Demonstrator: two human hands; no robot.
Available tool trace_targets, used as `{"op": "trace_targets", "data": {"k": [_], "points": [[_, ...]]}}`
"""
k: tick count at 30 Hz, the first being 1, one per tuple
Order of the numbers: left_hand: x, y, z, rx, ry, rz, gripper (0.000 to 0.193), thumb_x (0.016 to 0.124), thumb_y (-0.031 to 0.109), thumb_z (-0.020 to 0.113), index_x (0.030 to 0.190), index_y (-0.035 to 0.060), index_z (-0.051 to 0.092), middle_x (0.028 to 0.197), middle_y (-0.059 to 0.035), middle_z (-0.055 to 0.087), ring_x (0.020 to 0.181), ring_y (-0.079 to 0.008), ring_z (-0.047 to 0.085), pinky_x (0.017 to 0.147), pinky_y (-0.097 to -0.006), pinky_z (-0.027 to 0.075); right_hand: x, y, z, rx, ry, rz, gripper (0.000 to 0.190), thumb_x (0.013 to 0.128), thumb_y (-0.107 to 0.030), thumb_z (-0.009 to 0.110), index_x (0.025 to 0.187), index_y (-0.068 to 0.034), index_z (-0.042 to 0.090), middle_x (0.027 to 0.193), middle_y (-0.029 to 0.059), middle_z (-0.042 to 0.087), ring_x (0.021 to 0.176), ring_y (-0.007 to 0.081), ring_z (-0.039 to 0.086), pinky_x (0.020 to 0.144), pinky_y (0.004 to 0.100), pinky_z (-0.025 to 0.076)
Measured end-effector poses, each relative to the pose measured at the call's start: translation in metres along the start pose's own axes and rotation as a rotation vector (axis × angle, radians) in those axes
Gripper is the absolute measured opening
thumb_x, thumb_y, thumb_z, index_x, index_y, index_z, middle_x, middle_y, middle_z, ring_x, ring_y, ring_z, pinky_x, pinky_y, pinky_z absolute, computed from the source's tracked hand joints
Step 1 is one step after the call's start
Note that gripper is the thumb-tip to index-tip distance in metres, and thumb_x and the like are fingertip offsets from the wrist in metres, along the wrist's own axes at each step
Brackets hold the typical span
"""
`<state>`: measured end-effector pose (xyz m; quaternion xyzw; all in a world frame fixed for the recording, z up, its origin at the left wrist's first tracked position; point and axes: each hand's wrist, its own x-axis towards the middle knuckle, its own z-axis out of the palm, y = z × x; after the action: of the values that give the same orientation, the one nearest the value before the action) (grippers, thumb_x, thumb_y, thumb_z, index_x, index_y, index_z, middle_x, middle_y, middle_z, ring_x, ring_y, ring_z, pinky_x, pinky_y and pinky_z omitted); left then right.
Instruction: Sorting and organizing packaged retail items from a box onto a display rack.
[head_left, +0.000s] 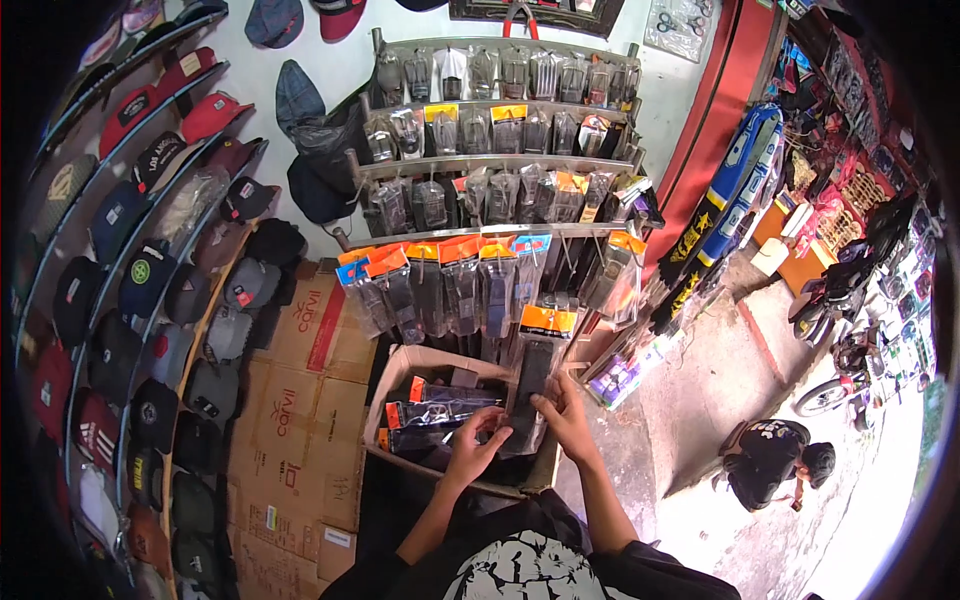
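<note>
Between my hands, over an open cardboard box (390, 367), is a dark item in a clear plastic packet (536, 364) with an orange-yellow header. My right hand (564, 416) grips the packet's right side, thumb on its front. At its lower left edge, my left hand (480, 442) has its fingers curled against it; whether they grip it is unclear. More dark items in plastic packets (442, 412) with orange headers lie inside the box. Just beyond, a row of similar packets (459, 289) hangs from a metal rack bar (480, 234).
Caps (150, 277) fill curved shelves at the left, beside large cardboard cartons (289, 420). Higher rack bars hold packaged belt buckles (514, 71). Blue scarves (739, 187) hang by a red door frame (694, 127). A person (772, 461) crouches on the paving at the right.
</note>
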<state>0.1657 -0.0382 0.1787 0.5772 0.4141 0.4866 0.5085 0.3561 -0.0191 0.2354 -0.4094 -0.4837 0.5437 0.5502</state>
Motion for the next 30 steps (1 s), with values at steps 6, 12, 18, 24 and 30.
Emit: {"op": "trace_targets", "data": {"k": [6, 12, 18, 24, 30], "points": [[0.015, -0.013, 0.023, -0.011, 0.062, 0.01, 0.043, 0.09, 0.013, 0.075, 0.128, 0.001, 0.057, 0.115, -0.0093, 0.068, 0.104, -0.0145, 0.066, 0.092, -0.0303, 0.051, 0.022, -0.01, -0.02, -0.01, 0.102, -0.004, 0.042, 0.097, -0.01, 0.067, 0.133, 0.001, 0.047, 0.119, 0.0082, 0.06, 0.107, 0.0138, 0.059, 0.09, 0.0281, 0.048], [0.042, 0.012, 0.036, 0.095, 0.149, 0.053, 0.042, 0.092, 0.018, 0.071, 0.129, 0.0027, 0.058, 0.124, -0.009, 0.065, 0.118, -0.0203, 0.06, 0.102, -0.035, 0.044, 0.046, -0.001, -0.045, -0.202, 0.077, -0.05, 0.036, 0.096, -0.01, 0.068, 0.127, 0.0, 0.051, 0.109, 0.0071, 0.063, 0.094, 0.0117, 0.061, 0.081, 0.0269, 0.049], [0.079, 0.018, 0.055, 0.113, 0.26, 0.088, 0.035, 0.096, 0.016, 0.066, 0.127, 0.0013, 0.06, 0.123, -0.0106, 0.065, 0.117, -0.0214, 0.061, 0.1, -0.0348, 0.045, 0.078, 0.004, -0.064, -0.18, 0.014, -0.026, 0.038, 0.097, -0.01, 0.067, 0.13, 0.003, 0.052, 0.106, 0.0085, 0.066, 0.095, 0.0121, 0.062, 0.084, 0.0269, 0.05], [0.11, 0.019, 0.07, 0.052, 0.265, 0.066, 0.034, 0.097, 0.012, 0.064, 0.128, 0.0001, 0.06, 0.119, -0.0105, 0.065, 0.109, -0.018, 0.062, 0.095, -0.0314, 0.048, 0.116, 0.015, -0.067, -0.118, 0.021, -0.002, 0.039, 0.099, -0.013, 0.065, 0.13, 0.007, 0.052, 0.111, 0.0126, 0.068, 0.101, 0.0141, 0.063, 0.088, 0.0281, 0.05], [0.123, 0.011, 0.075, 0.039, 0.314, 0.055, 0.03, 0.098, 0.008, 0.061, 0.127, -0.0007, 0.061, 0.119, -0.0097, 0.065, 0.109, -0.0166, 0.062, 0.094, -0.0295, 0.049, 0.138, 0.03, -0.073, -0.215, 0.027, 0.043, 0.038, 0.098, -0.016, 0.066, 0.127, 0.007, 0.055, 0.107, 0.0131, 0.07, 0.096, 0.014, 0.065, 0.083, 0.0286, 0.051]]}}
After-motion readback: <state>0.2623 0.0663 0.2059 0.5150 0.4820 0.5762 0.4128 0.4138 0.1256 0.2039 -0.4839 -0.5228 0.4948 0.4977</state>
